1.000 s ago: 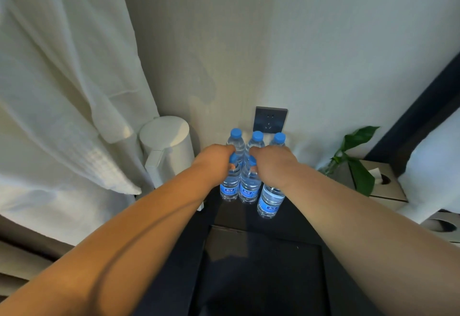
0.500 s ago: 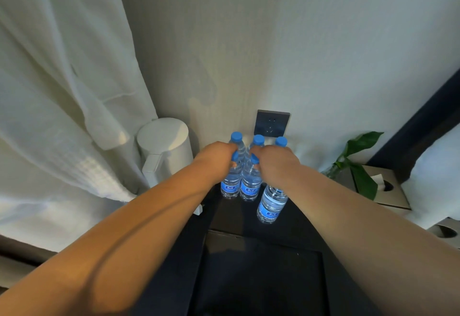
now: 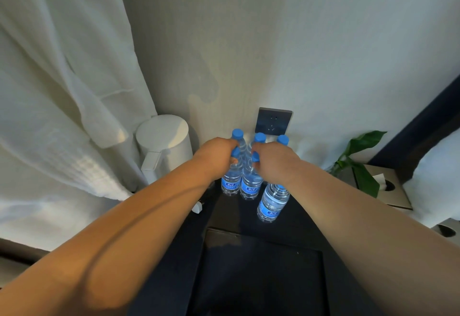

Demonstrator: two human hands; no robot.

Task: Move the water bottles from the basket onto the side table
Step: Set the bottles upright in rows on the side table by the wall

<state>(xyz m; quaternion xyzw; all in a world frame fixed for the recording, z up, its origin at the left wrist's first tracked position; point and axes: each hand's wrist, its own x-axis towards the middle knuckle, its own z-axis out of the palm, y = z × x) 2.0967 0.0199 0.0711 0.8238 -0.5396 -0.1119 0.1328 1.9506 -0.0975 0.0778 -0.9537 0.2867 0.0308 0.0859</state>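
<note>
Several clear water bottles with blue caps and blue labels stand on the dark side table (image 3: pixel 306 218) against the wall. Three caps show in the back row (image 3: pixel 259 137). My left hand (image 3: pixel 215 155) is closed round the neck of the front left bottle (image 3: pixel 231 184). My right hand (image 3: pixel 273 164) is closed over the top of the front right bottle (image 3: pixel 272 203), which stands nearer to me. Its fingers also touch the cap of the front middle bottle (image 3: pixel 250 186). The basket is not in view.
A white kettle (image 3: pixel 164 141) stands left of the bottles, under a hanging white robe (image 3: pixel 62 104). A dark wall socket (image 3: pixel 273 120) sits behind the bottles. To the right are a green plant (image 3: pixel 361 164) and a tissue box (image 3: pixel 383 186). A black recessed panel (image 3: pixel 261 278) lies nearest me.
Both hands stay closed on the bottle tops. The bottles have hardly shifted; only the view has moved slightly.
</note>
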